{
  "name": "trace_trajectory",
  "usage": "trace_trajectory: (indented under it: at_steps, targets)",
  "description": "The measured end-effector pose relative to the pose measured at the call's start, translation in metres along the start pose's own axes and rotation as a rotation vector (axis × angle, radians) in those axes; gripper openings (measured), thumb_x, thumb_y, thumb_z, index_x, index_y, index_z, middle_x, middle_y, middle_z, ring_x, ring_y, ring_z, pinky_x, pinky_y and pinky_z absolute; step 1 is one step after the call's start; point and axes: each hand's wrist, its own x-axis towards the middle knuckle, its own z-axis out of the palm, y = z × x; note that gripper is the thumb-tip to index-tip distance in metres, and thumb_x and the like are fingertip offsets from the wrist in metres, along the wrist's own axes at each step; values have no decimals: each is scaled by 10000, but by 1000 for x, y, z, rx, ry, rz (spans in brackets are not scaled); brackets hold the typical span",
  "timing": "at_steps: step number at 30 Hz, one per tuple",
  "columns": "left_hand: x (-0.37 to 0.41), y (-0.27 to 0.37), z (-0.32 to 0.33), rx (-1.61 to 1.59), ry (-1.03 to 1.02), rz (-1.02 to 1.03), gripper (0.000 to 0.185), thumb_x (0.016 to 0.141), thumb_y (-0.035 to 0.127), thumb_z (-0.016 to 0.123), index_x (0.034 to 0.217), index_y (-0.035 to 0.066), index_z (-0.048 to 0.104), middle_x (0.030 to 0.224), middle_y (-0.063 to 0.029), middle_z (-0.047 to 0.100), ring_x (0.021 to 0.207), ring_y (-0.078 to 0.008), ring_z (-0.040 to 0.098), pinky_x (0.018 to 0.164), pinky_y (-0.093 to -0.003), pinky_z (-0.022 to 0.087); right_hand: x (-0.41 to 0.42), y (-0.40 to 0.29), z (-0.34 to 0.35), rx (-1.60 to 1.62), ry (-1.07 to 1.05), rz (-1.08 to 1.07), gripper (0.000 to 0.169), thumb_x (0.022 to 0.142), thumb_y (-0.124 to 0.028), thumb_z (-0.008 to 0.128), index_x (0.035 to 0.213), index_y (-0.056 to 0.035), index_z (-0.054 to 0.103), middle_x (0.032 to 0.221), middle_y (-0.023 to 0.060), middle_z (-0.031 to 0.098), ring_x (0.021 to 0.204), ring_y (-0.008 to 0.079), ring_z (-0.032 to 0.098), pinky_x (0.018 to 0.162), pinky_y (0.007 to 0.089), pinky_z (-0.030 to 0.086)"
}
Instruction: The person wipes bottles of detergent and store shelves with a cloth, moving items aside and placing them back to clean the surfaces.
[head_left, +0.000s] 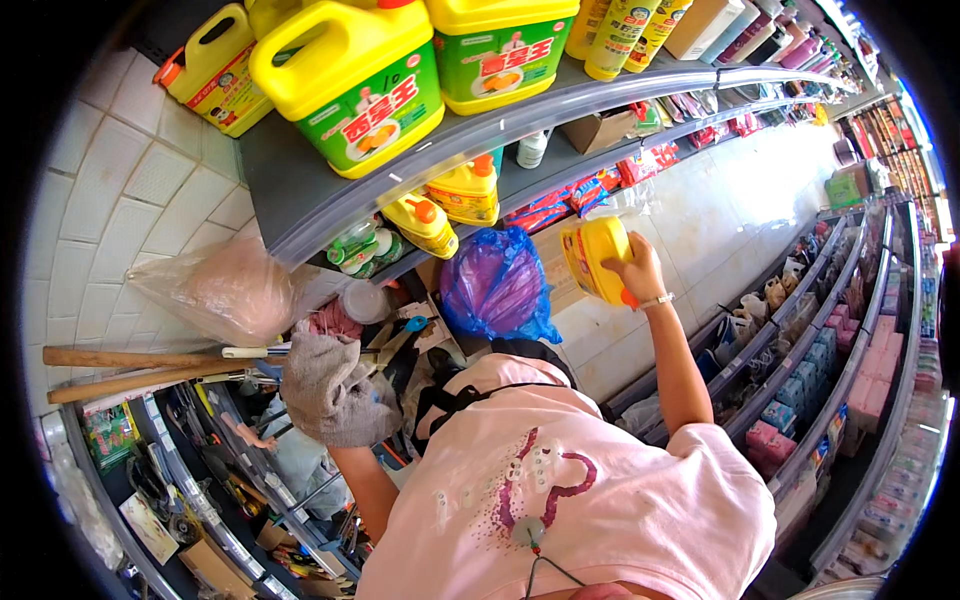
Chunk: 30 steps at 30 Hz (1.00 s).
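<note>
My right hand (639, 266) grips a small yellow plastic jug (596, 259) by its handle, out over the aisle floor. The jug is tilted, with its orange cap towards my wrist, and it bears a printed label. A bunched grey towel (334, 390) is in my left hand and covers nearly all of it, so the fingers are hidden. Two similar yellow jugs with orange caps, one leaning (424, 225) and one beside it (469, 191), stand on the lower shelf ahead. Between that shelf and me sits a blue plastic bag (495, 285) with something purple inside.
Large yellow jugs with green labels (367, 97) line the upper shelf (480, 124) in front. Wooden handles (135, 367) jut out at the left, below a clear plastic bag (232, 289). Stocked shelving (817, 337) runs along the right, and tool racks (202, 480) stand at lower left.
</note>
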Motion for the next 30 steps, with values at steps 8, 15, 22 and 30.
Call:
trace_trajectory:
  at_steps: [8, 15, 22, 30]
  targets:
    - [-11, 30, 11, -51, 0, -161, 380, 774, 165, 658, 1134, 55, 602, 1176, -86, 599, 1078, -233, 567, 933, -345, 456, 130, -3, 53, -92, -141, -195, 482, 638, -337, 749, 975, -9, 644, 968, 212, 629, 923, 372, 608, 804, 426, 479]
    - [-45, 36, 5, -8, -11, -309, 374, 768, 172, 658, 1122, 63, 607, 1164, -84, 603, 1076, -237, 567, 933, -351, 453, 212, -17, 109, -90, -253, -182, 467, 649, -346, 760, 950, 0, 668, 881, 214, 669, 856, 362, 640, 753, 421, 489]
    - [-58, 34, -5, 36, -14, -394, 368, 762, 178, 659, 1111, 70, 612, 1153, -82, 607, 1074, -241, 567, 934, -357, 450, 269, -10, 165, 292, -252, -258, 470, 734, -250, 752, 1132, -44, 612, 1103, 141, 658, 1015, 291, 616, 869, 353, 474]
    - [-54, 31, -5, 23, -33, -397, 362, 755, 186, 660, 1098, 79, 617, 1140, -80, 611, 1072, -246, 567, 935, -363, 447, 297, -14, 173, 13, -132, -416, 307, 804, -215, 649, 1062, -49, 653, 1142, 173, 626, 1119, 352, 538, 928, 395, 435]
